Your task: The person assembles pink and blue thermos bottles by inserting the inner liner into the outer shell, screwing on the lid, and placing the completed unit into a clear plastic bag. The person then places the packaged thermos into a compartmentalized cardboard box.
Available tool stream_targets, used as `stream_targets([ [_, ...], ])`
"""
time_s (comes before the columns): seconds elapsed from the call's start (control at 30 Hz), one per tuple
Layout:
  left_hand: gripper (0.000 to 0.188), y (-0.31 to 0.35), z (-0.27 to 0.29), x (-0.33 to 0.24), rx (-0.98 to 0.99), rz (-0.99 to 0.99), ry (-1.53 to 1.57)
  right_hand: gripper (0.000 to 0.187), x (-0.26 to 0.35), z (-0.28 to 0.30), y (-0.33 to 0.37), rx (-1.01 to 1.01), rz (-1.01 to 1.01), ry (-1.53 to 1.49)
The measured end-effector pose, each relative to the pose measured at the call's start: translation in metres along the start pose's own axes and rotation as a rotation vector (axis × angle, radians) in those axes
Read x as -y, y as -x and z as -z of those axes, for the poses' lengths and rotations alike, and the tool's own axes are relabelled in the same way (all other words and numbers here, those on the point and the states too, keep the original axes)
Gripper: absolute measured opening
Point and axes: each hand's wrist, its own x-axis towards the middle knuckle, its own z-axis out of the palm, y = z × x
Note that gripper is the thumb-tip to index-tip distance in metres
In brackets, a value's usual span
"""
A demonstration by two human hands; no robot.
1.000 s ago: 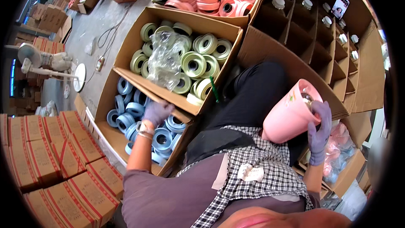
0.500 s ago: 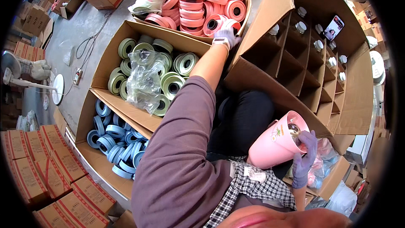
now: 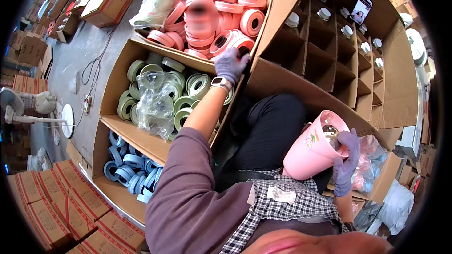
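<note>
My right hand (image 3: 346, 162), in a light purple glove, grips the rim of a pink thermos jug body (image 3: 308, 153) with a flower print. It lies tilted by my lap, its mouth up and to the right, with a shiny glass liner (image 3: 331, 134) inside. My left hand (image 3: 230, 64), gloved and wearing a watch, is at the near edge of a carton of pink rings (image 3: 225, 7). Its fingers are closed at a pink ring with a dark centre (image 3: 243, 43); part of their grip is hidden.
Nearer on the left stand cartons of pale green rings (image 3: 197, 84) under clear plastic and of blue rings (image 3: 134, 161). At right, a divided carton (image 3: 343, 73) holds white-topped bottles and a phone (image 3: 361, 9). Closed cartons (image 3: 70, 200) are stacked lower left; a fan (image 3: 67, 120) stands behind.
My left hand has drawn back toward me from deeper in the pink-ring carton. My right hand still holds the pink jug body. The whole view has shifted slightly.
</note>
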Motion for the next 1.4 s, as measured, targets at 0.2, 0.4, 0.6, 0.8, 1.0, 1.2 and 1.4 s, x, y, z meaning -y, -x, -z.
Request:
stream_targets([
  [0.2, 0.062, -0.04, 0.01, 0.002, 0.04, -0.015, -0.445, 0.062, 0.004, 0.002, -0.002, -0.02, 0.03, -0.002],
  [0.4, 0.056, -0.079, 0.069, 0.023, -0.169, 0.078, 0.3, 0.065, 0.0, 0.019, -0.01, 0.053, 0.1, -0.128],
  [0.6, 0.051, 0.054, 0.205, -0.134, -0.488, -0.168, 0.975, 0.059, 0.042, 0.032, -0.038, -0.153, 0.159, -0.276],
  [0.8, 0.088, 0.169, 0.195, -0.238, -0.334, -0.38, 1.155, 0.074, 0.103, -0.022, -0.085, -0.474, 0.626, -0.261],
  [1.0, 0.088, 0.207, 0.181, -0.285, -0.048, -0.418, 1.369, 0.059, 0.078, 0.033, -0.061, -0.448, 0.493, -0.492],
  [1.2, 0.131, 0.171, 0.171, -0.303, 0.022, -1.026, 0.48, 0.04, 0.021, 0.043, -0.042, -0.109, 0.137, -0.957],
  [1.4, 0.118, 0.181, 0.183, -0.308, 0.412, -0.559, 0.972, 0.055, 0.033, 0.028, -0.039, -0.218, 0.457, -0.802],
])
